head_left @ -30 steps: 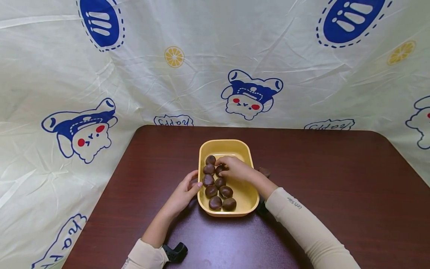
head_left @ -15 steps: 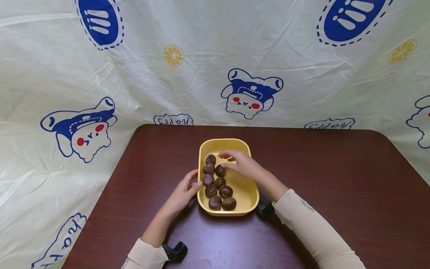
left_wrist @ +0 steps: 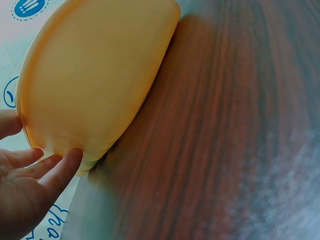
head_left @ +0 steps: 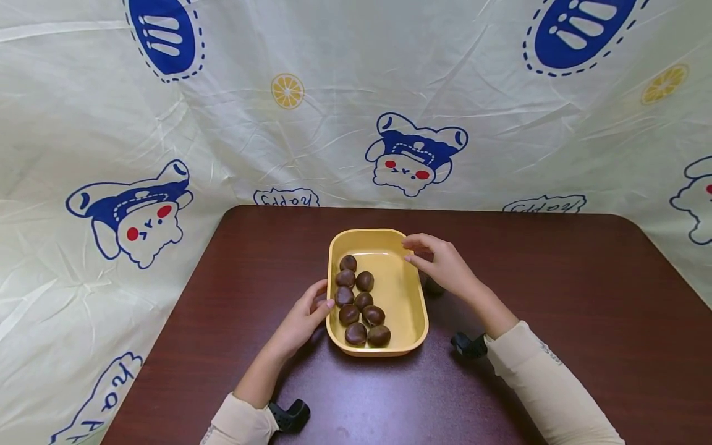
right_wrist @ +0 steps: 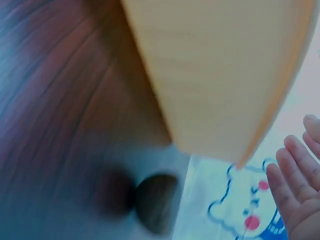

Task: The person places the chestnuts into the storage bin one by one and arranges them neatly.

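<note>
A yellow plastic tray (head_left: 397, 318) stands on the table, with several brown chestnuts (head_left: 373, 316) lying in two uneven columns along its left half. On its left side, my left hand (head_left: 299, 320) holds the tray by its wall, thumb at the rim and fingers against the outside, as the left wrist view also shows. My right hand (head_left: 442, 262) hovers at the tray's upper right rim, fingers loosely bent and apart, nothing between them. Outside the tray, under that hand, a dark chestnut (head_left: 434, 286) is partly hidden; the right wrist view shows two blurred round shapes, one a chestnut (right_wrist: 157, 202).
The dark red-brown wooden table (head_left: 534, 278) extends on both sides of the tray. Behind it hangs a white cloth (head_left: 334, 148) with blue cartoon prints. Black wrist devices sit on both arms, the left one (head_left: 292, 417) close to the table.
My right hand has let go of a chestnut in the right column, lifted away and moved right to the tray's far right rim. My left hand and the tray have stayed put.
</note>
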`<state>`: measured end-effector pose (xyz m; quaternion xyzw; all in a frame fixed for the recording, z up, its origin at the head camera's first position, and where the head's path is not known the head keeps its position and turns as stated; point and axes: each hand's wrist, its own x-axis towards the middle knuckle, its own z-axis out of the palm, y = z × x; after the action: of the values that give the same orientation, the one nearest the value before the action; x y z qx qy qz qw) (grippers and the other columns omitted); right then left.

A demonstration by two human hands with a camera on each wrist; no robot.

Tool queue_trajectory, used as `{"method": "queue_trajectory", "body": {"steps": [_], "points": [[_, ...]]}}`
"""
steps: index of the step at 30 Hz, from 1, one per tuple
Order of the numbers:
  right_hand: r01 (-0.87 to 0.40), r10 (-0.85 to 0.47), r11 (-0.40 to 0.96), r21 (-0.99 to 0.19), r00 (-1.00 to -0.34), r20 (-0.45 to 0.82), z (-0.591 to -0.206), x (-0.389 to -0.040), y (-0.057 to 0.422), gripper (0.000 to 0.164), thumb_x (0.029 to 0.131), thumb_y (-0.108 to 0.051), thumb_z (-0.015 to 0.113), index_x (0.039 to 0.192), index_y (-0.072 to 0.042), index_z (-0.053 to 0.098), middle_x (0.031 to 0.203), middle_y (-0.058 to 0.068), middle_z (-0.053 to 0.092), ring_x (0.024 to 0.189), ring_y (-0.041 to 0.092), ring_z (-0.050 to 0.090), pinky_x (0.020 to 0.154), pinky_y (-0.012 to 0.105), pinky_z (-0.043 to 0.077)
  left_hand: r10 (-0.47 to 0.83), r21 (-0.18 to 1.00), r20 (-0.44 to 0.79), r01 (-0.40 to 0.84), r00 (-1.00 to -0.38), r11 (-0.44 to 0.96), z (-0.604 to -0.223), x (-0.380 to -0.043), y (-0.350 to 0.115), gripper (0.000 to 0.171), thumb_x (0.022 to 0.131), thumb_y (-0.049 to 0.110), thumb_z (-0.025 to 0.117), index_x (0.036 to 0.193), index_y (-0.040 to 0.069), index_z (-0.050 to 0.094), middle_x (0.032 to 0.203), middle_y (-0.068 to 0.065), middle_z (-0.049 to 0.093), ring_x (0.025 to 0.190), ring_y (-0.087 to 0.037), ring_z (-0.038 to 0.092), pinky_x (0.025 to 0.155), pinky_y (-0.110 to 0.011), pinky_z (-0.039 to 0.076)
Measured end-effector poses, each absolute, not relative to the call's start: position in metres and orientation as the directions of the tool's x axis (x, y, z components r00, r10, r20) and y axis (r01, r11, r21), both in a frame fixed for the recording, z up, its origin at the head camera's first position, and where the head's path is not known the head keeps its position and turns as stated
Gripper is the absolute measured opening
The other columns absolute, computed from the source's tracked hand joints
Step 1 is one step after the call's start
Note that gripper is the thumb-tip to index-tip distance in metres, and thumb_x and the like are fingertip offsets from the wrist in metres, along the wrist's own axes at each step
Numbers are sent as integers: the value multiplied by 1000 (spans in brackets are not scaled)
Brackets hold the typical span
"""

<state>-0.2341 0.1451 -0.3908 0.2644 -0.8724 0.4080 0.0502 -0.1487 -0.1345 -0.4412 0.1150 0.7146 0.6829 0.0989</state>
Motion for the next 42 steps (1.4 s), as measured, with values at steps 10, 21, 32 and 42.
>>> {"method": "queue_trajectory", "body": {"steps": [10, 21, 32, 42], "points": [[-386, -377, 631, -673, -911, 169, -415, -235, 188, 29, 83, -10, 65, 109, 0, 58, 106, 16, 59, 97, 29, 55, 83, 46, 45, 314, 999, 29, 40, -949, 29, -441, -149, -135, 45, 94, 5, 45, 134, -4, 28, 133, -25, 33, 117, -38, 41, 91, -44, 40], [-358, -419, 703, -615, -907, 50, -432, -232, 204, 31, 83, -14, 65, 109, 2, 59, 103, 15, 60, 97, 30, 54, 81, 46, 44, 322, 998, 42, 52, -946, 24, -441, -149, -135, 45, 93, 3, 45, 134, -6, 27, 133, -27, 32, 117, -39, 40, 92, -44, 39], [-383, -476, 620, -685, -877, 59, -437, -232, 204, 19, 79, -7, 68, 95, -1, 60, 86, 5, 63, 78, 18, 59, 68, 32, 48, 323, 998, 34, 48, -946, 37, -440, -149, -135, 45, 94, 4, 45, 134, -5, 27, 133, -24, 34, 115, -37, 43, 89, -43, 41], [-383, -421, 614, -690, -899, 125, -427, -233, 200, 14, 81, -6, 65, 95, -4, 61, 86, 5, 62, 78, 19, 59, 68, 34, 50, 318, 999, 29, 42, -948, 33, -439, -148, -135, 46, 94, 5, 45, 135, -4, 27, 134, -24, 33, 115, -37, 43, 90, -43, 41]]}}
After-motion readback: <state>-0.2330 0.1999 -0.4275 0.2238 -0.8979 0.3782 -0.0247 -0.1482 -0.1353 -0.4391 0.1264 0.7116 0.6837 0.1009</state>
